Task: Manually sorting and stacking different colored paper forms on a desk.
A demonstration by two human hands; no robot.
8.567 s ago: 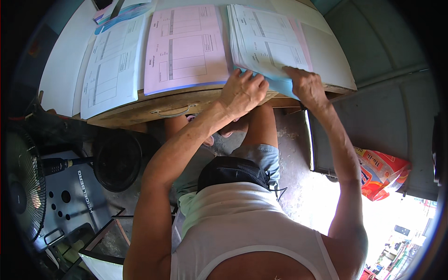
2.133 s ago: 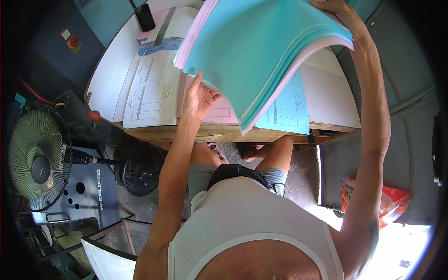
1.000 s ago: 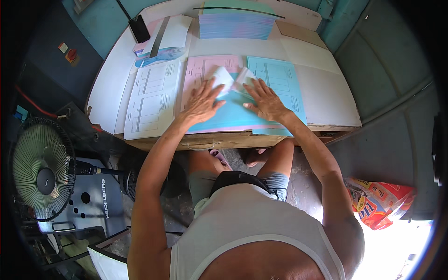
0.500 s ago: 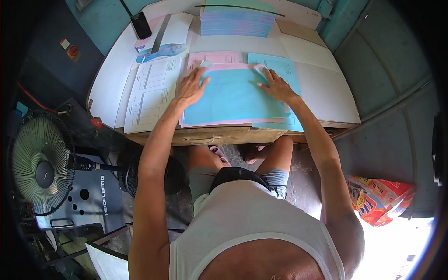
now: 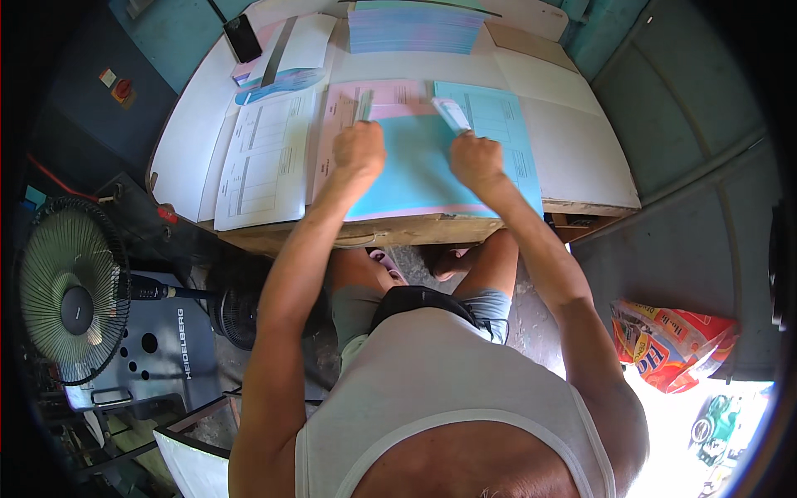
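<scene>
A small stack of blue and pink paper sheets (image 5: 407,170) lies in front of me at the desk's near edge. My left hand (image 5: 359,151) is closed in a fist at its left side, and a curled paper edge (image 5: 365,104) sticks up beyond the knuckles. On the other side my right hand (image 5: 478,159) is closed too, with a white rolled-up paper edge (image 5: 451,114) rising past its fingers. Both hands appear to grip the stack's sides; the fingertips are hidden beneath the fists. Under them lie a pink printed form (image 5: 332,124) and a blue printed form (image 5: 490,108).
White printed forms (image 5: 266,158) lie to the left. Farther back are a tall pile of coloured paper (image 5: 411,31), a black phone (image 5: 242,39) and a brown board (image 5: 531,46). A fan (image 5: 75,290) stands at the left; a red plastic bag (image 5: 672,340) is at the right.
Both hands went from lying flat with fingers spread to closed fists, drawn closer together. The sheets' side edges now curl up, and more of the forms beneath shows.
</scene>
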